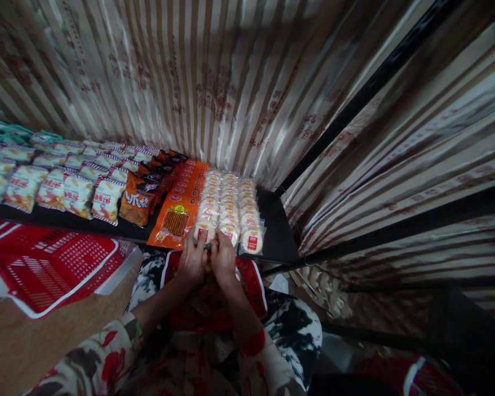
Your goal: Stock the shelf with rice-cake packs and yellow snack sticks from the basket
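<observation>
Right now both of my hands are together at the near edge of the black shelf [277,228], touching the front packet [208,227] of the leftmost row of round white packets [230,206]. My left hand [193,258] comes at it from the left, fingers stretched forward onto the wrapper; my right hand [224,258] is just beside it, fingers bent at the packet's right side. My thumbs are too dim to make out, so I cannot tell whether either hand is pinching the packet or only pressing on it. Three rows of these packets run from the near edge of the shelf towards the far side, clear wrappers overlapping. Just left of them lies a long orange bag [177,203], then orange-and-black bags [137,201], and further left many white snack bags [79,193]. Below my forearms, a red basket [259,283] sits at my lap, its contents too dark to name. Red baskets [61,258] are also near on the left, beneath the shelf. A striped curtain [231,71] hangs along the far side.
</observation>
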Available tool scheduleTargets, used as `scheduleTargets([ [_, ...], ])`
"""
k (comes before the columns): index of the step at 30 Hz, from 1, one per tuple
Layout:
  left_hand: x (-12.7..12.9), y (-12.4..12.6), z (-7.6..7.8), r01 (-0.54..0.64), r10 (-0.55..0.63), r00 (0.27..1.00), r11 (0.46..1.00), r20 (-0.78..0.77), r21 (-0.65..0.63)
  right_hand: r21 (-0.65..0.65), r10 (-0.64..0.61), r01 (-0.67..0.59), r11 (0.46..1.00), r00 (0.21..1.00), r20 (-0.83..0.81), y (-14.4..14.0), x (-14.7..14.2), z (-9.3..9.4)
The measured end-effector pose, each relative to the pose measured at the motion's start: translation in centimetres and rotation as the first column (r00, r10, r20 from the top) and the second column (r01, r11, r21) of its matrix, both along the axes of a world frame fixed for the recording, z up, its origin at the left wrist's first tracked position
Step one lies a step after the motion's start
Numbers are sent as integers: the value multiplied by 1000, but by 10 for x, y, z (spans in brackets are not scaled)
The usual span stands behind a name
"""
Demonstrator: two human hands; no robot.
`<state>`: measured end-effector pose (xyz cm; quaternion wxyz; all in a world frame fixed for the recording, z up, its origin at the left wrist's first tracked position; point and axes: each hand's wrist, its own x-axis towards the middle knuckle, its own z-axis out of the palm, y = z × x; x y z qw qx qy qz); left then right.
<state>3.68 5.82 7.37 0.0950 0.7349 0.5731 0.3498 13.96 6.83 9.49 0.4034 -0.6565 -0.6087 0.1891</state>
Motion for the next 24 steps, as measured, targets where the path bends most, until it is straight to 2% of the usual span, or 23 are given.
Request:
scheduleTargets([
  [7, 5, 3, -2, -34, 35, 999, 998, -16, 53, 108, 26, -33, 994, 998, 65, -8, -3, -3],
  [11, 4, 1, 2, -30, 33, 996, 999, -78, 35, 201, -60, 53, 978, 998, 29, -23, 7, -4],
  [14, 2, -1, 4, -9, 12, 993, 1000, -118, 25, 216, -143, 146, 965, 989, -32, -41, 23, -14],
  [17, 1, -2, 2, 23, -17, 987, 999, -157, 36, 164, -219, 223, 961, 975, -46, -57, 44, -34],
  [18, 1, -1, 0, 27, -20, 986, 999, -166, 44, 106, -275, 279, 954, 960, -50, -61, 50, -41],
  [21, 2, 0, -3, 29, -18, 985, 998, -171, 61, -49, -429, 427, 903, 902, -40, -70, 65, -60],
  [24, 2, -1, -3, 31, -18, 985, 997, -171, 75, -75, -496, 494, 866, 868, -25, -76, 71, -71],
])
